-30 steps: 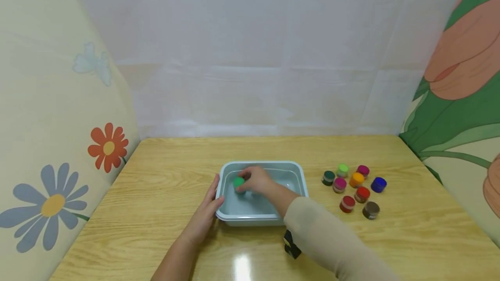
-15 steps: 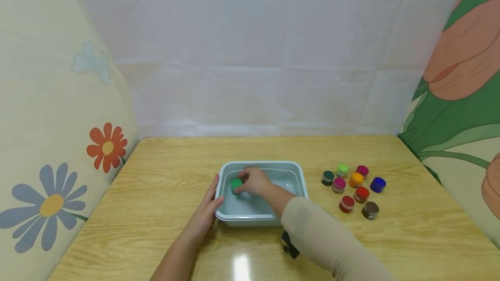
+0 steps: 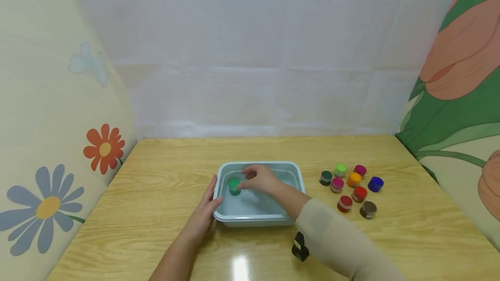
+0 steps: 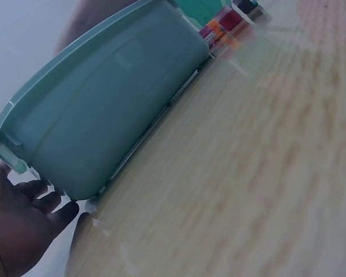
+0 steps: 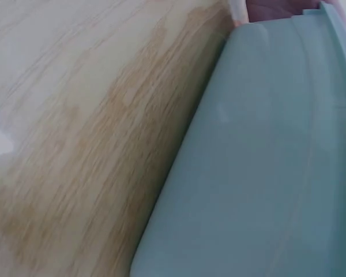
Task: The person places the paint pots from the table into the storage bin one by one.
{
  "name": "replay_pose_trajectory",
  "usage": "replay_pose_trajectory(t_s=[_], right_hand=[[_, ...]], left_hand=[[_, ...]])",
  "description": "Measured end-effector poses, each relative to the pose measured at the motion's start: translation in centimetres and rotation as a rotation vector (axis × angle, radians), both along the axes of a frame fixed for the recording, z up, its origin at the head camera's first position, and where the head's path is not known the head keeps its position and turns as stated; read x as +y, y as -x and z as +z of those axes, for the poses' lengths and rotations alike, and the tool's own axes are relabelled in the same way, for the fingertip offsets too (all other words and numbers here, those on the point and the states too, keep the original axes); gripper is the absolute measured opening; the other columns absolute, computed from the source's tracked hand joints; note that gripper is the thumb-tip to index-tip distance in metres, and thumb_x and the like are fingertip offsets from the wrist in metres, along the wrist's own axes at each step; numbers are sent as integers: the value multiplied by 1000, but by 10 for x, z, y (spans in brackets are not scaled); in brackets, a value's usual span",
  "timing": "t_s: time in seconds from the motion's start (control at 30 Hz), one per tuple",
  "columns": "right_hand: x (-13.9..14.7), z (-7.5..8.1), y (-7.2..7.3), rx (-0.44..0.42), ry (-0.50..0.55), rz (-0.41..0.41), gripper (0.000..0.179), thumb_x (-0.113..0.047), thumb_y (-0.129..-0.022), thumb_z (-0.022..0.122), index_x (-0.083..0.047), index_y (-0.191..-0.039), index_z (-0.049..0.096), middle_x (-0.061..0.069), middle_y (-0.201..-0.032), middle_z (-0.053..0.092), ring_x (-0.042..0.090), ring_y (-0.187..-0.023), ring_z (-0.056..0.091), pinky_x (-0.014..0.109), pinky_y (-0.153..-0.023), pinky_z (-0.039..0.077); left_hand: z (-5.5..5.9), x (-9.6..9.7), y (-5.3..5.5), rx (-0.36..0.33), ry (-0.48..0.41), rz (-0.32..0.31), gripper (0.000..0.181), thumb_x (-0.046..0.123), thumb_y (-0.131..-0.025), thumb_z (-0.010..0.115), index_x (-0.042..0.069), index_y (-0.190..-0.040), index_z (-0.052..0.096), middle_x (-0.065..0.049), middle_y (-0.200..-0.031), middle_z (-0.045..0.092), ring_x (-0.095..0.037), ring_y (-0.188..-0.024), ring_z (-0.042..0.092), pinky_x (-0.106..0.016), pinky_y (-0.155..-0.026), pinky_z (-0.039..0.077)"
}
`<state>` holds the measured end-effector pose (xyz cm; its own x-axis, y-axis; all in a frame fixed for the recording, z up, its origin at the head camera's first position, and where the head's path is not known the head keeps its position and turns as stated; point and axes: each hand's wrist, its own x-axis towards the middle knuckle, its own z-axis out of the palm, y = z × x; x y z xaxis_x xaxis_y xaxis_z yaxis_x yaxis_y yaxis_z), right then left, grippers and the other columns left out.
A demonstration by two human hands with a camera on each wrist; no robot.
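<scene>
A pale blue-green plastic tub stands on the wooden table. My left hand holds its left end, thumb at the rim and fingers against the outer wall; the left wrist view shows these fingers under the rim. Inside the tub, near its left side, a small jar with a green lid stands upright. Just right of the jar is my right hand, thumb and index finger spread apart; the thumb tip is very near the lid, and contact is unclear. In the right wrist view the tub's outer wall hides that hand's fingertips.
Several small jars with coloured lids, among them an orange jar, a blue jar and a brown jar, stand right of the tub. A black device sits by the right sleeve. White cloth hangs behind the table.
The green-lidded jar has shifted slightly left in the tub. My right hand has let go of it, its fingers parting and drawing back right. The left hand stays at the tub.
</scene>
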<state>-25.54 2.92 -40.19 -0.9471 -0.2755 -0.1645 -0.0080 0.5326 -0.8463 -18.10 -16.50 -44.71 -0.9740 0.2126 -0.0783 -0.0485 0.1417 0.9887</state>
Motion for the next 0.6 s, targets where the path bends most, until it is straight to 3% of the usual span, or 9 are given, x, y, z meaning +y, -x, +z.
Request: replay_pose_trajectory(t_s=[0.37,0.6], right_hand=[[33,22,-12,1,128,-38,48,-13,-84,76,-1,-128,60,19,-126,63,28,-113,62,39,-96,53],[65,29,-17,42,105,-81,47,-17,-87,74,-5,-130,60,16,-127,64,26,-114,62,38,-94,55]], left_hand=[[-1,-1,-1,22,8,11,63,22,-104,37,20,-159,6,-5,-167,-4,-35,-153,-9,-61,-120,-4],[0,0,-1,24,18,10,63,23,-104,37,20,-159,7,-3,-167,-4,-34,-153,-10,-62,-120,-4]])
